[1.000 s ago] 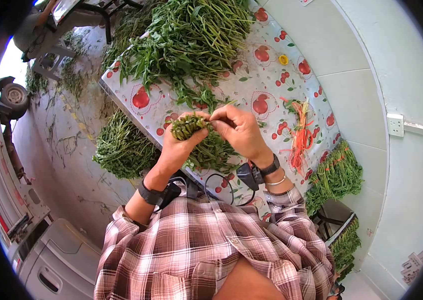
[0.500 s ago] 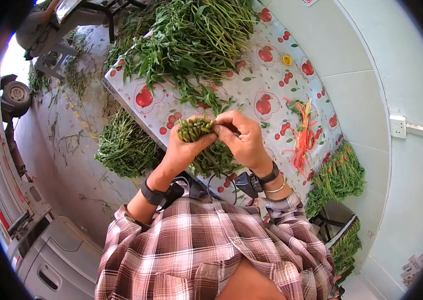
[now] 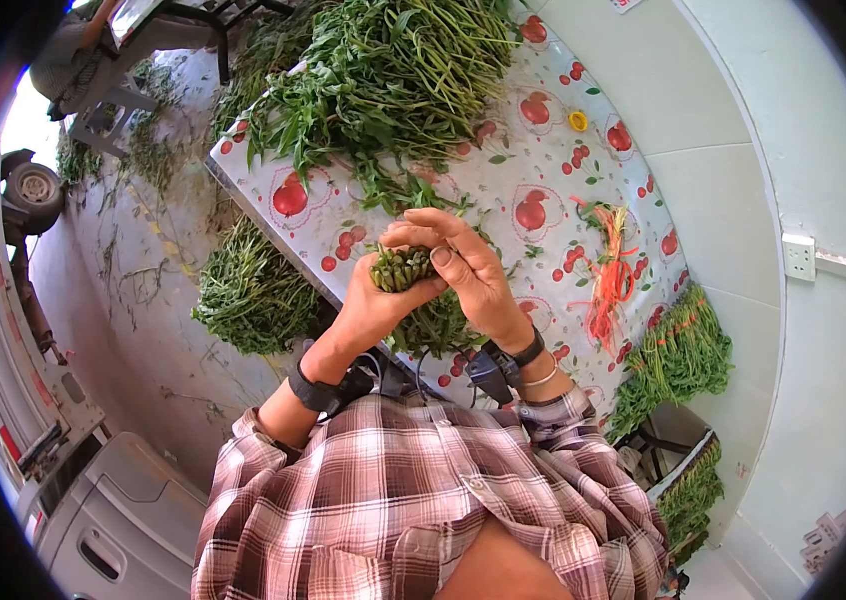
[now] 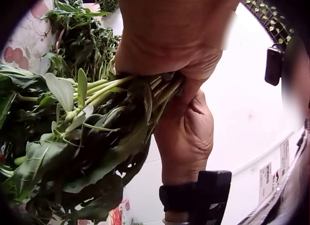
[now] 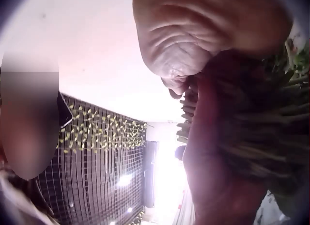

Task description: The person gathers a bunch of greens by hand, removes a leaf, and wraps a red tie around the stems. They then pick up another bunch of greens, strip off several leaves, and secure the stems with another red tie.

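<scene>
In the head view my left hand (image 3: 368, 305) grips a bunch of green stems (image 3: 403, 270), its cut ends facing up. My right hand (image 3: 473, 275) lies against the same bunch from the other side, fingers fairly straight over the far edge and thumb at the stem ends. Leaves (image 4: 97, 152) spread out from below my left hand (image 4: 169, 36) in the left wrist view. The right wrist view shows stem ends (image 5: 186, 118) poking out between the hands.
A large heap of greens (image 3: 393, 80) covers the far part of the patterned table (image 3: 583, 90). Orange ties (image 3: 608, 290) and a yellow ring (image 3: 578, 121) lie toward the right. Tied bundles (image 3: 678, 355) stand at the right edge, and another pile (image 3: 258, 290) is left of the table.
My right hand has gone from a pinch at the bunch's right edge to lying against it with straighter fingers. The bunch and my left hand have shifted slightly right.
</scene>
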Demonstrator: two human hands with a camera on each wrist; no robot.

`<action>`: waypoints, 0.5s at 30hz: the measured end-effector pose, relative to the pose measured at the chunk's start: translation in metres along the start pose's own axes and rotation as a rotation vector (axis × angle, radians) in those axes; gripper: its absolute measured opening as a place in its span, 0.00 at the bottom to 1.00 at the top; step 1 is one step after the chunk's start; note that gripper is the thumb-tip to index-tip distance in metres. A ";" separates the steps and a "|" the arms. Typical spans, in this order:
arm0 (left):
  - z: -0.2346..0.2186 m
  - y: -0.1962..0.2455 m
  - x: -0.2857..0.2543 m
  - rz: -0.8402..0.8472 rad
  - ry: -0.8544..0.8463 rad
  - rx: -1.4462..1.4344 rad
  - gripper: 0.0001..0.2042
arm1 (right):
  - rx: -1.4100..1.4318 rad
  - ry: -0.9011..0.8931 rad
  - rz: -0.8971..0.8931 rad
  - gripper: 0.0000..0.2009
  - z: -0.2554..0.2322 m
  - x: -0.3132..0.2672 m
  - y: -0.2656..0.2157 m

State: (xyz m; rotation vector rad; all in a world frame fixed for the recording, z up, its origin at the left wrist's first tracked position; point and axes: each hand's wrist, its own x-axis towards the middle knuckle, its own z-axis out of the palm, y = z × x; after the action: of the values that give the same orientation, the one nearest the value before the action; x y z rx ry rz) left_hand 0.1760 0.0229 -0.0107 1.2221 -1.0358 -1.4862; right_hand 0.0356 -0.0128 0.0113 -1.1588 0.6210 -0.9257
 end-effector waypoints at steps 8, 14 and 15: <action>-0.005 -0.006 -0.004 -0.140 -0.160 -0.097 0.10 | -0.682 -0.237 -0.250 0.30 -0.019 0.003 0.010; -0.007 0.009 0.000 -0.069 -0.190 -0.193 0.08 | 0.132 -0.138 0.052 0.42 -0.006 -0.003 0.017; -0.011 0.012 0.001 -0.059 -0.218 -0.253 0.07 | 0.132 -0.135 0.052 0.42 -0.008 -0.002 0.020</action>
State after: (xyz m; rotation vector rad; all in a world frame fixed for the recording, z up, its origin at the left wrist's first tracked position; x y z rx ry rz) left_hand 0.1889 0.0191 -0.0010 0.9342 -0.9237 -1.7674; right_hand 0.0340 -0.0121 -0.0104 -1.0723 0.4717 -0.8246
